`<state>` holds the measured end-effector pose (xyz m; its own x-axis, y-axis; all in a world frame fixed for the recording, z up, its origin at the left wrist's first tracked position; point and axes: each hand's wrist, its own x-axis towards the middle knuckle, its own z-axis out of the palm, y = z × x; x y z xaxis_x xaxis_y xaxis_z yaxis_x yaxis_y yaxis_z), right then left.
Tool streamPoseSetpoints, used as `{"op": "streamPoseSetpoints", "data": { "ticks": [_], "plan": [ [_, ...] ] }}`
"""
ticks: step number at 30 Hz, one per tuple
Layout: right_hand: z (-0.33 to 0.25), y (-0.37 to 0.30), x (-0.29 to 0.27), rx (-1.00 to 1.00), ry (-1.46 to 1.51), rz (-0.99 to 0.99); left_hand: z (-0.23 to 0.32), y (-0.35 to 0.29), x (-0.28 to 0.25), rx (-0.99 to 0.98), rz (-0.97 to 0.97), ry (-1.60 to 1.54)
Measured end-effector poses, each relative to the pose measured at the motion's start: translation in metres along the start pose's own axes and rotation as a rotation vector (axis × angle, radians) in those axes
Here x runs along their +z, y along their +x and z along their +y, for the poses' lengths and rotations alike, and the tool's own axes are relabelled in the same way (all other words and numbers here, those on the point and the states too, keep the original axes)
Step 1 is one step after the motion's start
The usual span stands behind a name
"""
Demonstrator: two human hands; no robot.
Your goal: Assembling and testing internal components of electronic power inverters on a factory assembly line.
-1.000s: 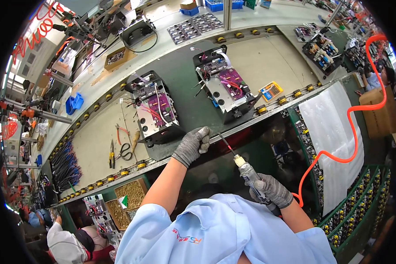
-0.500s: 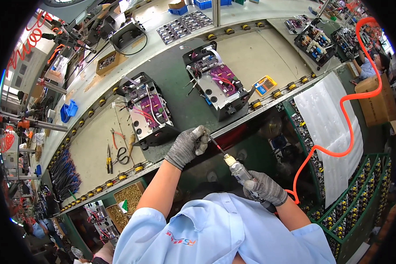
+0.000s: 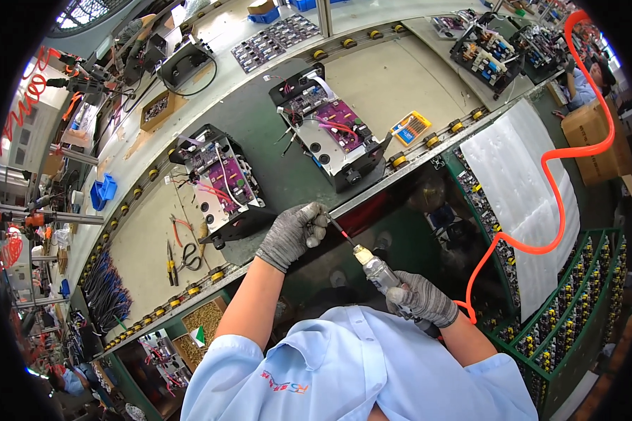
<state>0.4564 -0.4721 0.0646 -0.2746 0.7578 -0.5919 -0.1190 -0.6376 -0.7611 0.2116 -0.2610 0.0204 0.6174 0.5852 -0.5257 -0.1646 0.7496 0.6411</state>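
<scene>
Both my hands wear grey knit gloves. My right hand [image 3: 425,298] is wrapped round an air screwdriver [image 3: 378,272], whose bit points up and left. Close to the bit's tip, the fingers of my left hand [image 3: 295,235] are pinched together; what is in them, if anything, is too small to make out. Just beyond the left hand, on the bench, stands an open black chassis [image 3: 221,186] with a purple circuit board and loose wires. A second, similar chassis [image 3: 330,130] is to its right, farther away. Neither hand touches a chassis.
An orange coiled air hose [image 3: 541,245] runs up on the right. Pliers [image 3: 182,228] and black scissors [image 3: 191,257] lie left of the chassis. An orange bit set [image 3: 411,128] is on the right. Rollers line the bench edge; a green rack [image 3: 569,309] with small parts is at lower right.
The view has shifted slightly, so the bench and both chassis appear a little farther left. My hands and the screwdriver keep nearly the same pose.
</scene>
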Motion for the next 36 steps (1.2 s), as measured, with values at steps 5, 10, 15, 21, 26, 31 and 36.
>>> {"op": "streamPoseSetpoints", "data": {
  "ticks": [5, 10, 15, 21, 26, 31, 36],
  "plan": [
    [-0.001, 0.003, -0.004, -0.012, -0.014, 0.0, -0.008, 0.011, -0.002, -0.031, -0.003, -0.157],
    [0.001, 0.007, -0.008, -0.021, 0.007, -0.035, -0.005, 0.008, 0.008, -0.053, 0.068, -0.159],
    [-0.004, 0.009, -0.006, 0.061, 0.176, -0.072, -0.005, -0.001, 0.025, 0.116, 0.136, 0.002],
    [-0.004, 0.009, -0.016, 0.102, 0.099, -0.083, 0.012, -0.001, 0.046, 0.145, 0.263, 0.552],
    [0.006, 0.024, -0.022, 0.055, 0.004, 0.032, 0.009, 0.024, 0.038, 0.087, 0.286, 0.768],
    [0.034, 0.054, -0.027, -0.026, 0.145, 0.094, 0.008, 0.069, 0.007, 0.024, 0.447, 0.513],
    [0.042, 0.08, -0.033, -0.045, 0.074, 0.146, 0.022, 0.131, -0.022, -0.018, 0.489, 0.605]
  ]
}}
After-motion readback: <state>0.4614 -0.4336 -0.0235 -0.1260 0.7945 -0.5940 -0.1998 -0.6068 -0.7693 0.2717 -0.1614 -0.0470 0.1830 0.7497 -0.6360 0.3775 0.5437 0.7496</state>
